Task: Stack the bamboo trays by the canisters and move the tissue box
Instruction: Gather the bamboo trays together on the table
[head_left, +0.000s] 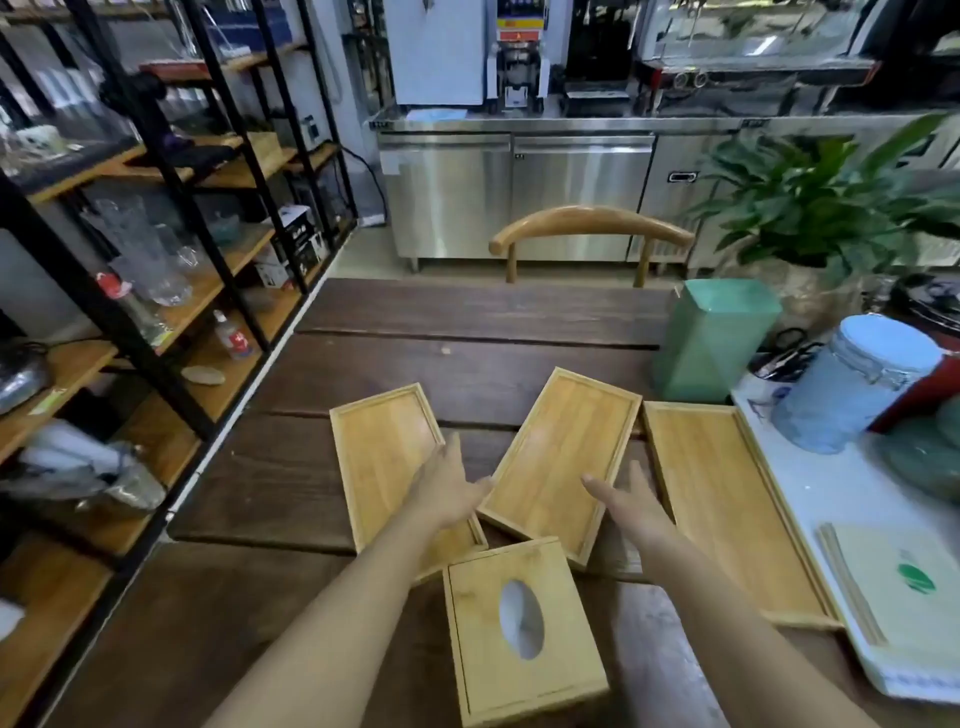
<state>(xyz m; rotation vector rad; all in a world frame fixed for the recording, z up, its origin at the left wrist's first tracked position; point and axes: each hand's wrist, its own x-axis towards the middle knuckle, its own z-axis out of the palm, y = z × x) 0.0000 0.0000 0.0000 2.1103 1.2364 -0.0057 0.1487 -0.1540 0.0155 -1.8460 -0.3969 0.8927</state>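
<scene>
While three bamboo trays lie spread across a dark wooden table (415, 322), a person reaches forward with both bare hands, neither of them gripping anything. The left hand (449, 486), fingers extended and loose, hovers over the near end of the left tray (382, 452). The right hand (631, 501), also spread and empty, sits over the near right corner of the middle tray (563, 447), which lies angled between the other two. The right tray (727, 504) rests against the edge of a white surface (831, 483) at the table's right side. A bamboo tissue box (519, 629), with an oval slot on top, stands nearest the camera, between the two forearms. A clip-top glass canister (857, 384) and a tall green container (719, 338) stand beyond the trays at right.
</scene>
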